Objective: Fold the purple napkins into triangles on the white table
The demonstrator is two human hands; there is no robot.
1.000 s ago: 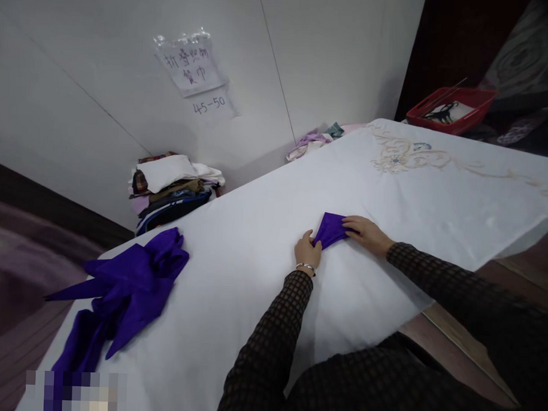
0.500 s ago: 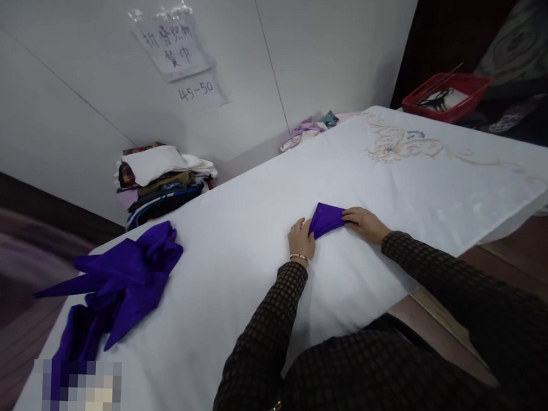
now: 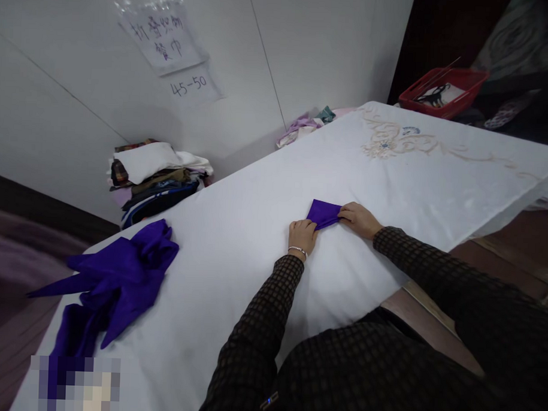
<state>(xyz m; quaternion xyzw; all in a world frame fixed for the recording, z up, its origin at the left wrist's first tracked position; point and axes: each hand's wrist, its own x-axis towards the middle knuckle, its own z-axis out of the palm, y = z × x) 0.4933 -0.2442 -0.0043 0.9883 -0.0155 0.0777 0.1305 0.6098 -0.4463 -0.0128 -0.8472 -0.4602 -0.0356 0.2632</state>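
Plainly handwritten, the upper paper (image 3: 166, 38) on the wall (image 3: 315, 45) reads "折叠织物 餐巾", the lower slip (image 3: 190, 85) "45-50". On the white-covered worktop (image 3: 236, 246), the left hand (image 3: 302, 237) and right hand (image 3: 360, 220) grip opposite ends of a folded purple cloth (image 3: 322, 213).

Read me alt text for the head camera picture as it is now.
A person's left hand and right hand touch opposite ends of a small folded purple cloth on a white tablecloth. A crumpled purple heap lies at left; piled fabrics sit near the wall, and a red basket stands at far right.
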